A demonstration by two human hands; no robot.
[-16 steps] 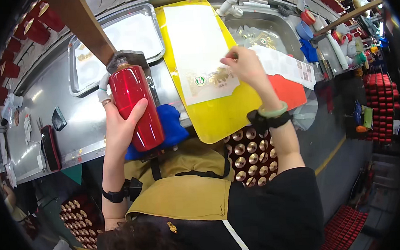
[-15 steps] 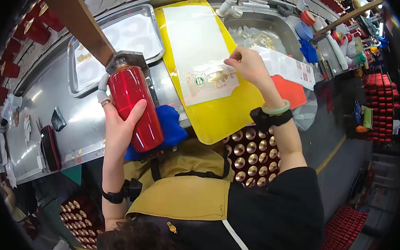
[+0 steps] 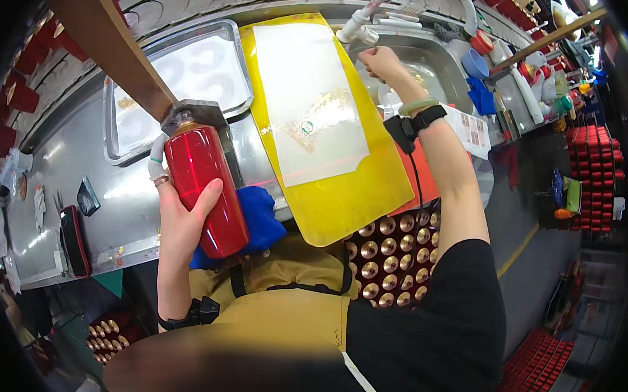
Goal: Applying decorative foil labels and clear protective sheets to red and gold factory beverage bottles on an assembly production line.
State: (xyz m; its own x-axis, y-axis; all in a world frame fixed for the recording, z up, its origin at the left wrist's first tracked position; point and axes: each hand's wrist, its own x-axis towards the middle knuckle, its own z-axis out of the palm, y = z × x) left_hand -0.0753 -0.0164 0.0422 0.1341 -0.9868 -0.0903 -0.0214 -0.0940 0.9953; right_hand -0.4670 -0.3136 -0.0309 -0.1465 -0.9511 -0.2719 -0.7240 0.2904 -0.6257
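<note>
A glossy red bottle leans below a wooden bar, its neck at a metal bracket. My left hand is wrapped round the bottle's left side, thumb lying across its front; a white cover shows on one finger. Over the metal sink, beside the white tap, my right hand has its fingers curled together. Whether they hold anything is hidden. Between the hands lies a white sheet on a yellow mat, with gold-and-green printed film on its lower part.
A metal tray with white sheets lies behind the bottle. A blue cloth is beside the bottle's base. Below the bench edge stand several red pieces with gold tops. A blue cup stands right of the sink.
My right hand has moved from beside the printed film up to the sink near the tap. My left hand stays on the bottle. The whole view has shifted slightly.
</note>
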